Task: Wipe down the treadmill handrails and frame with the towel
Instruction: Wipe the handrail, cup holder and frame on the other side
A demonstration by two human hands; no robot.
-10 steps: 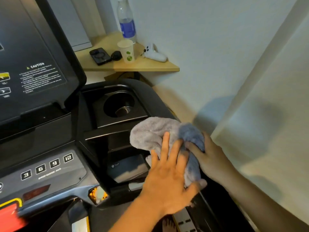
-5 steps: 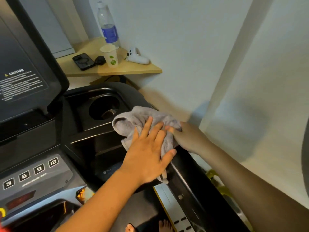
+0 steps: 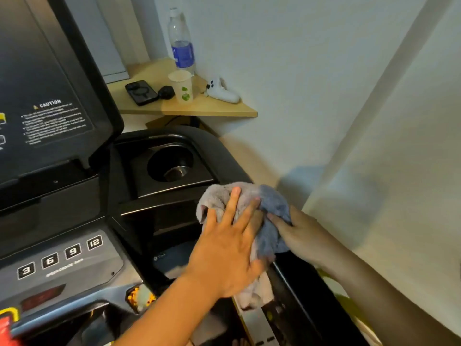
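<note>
Both hands are on the towel (image 3: 272, 206) right now, which is bunched up on top of the right-side handrail (image 3: 306, 295), just past the cup holder (image 3: 172, 166) where the rail leaves the console. The left hand (image 3: 224, 250) lies flat on the cloth with its fingers straight and spread, pressing down, not grabbing. The right hand (image 3: 301, 236) comes in from the outer side with its fingers curled into the darker fold of the towel, so that one's doing the actual gripping. I can't tell if those fingers also wrap round the rail underneath, the cloth hides them. The thing that matters for the next stroke, I'd say: the rail's long axis runs from the console back toward the person and off to the lower right, so the unwiped length lies on the near side of the hands, under the right forearm. That makes it a pull stroke along the rail, and the right hand is the nearer one to lead it, with the left reaching across the body just to add pressure. The console's far corner by the cup holder is the other way, a push forward.
</note>
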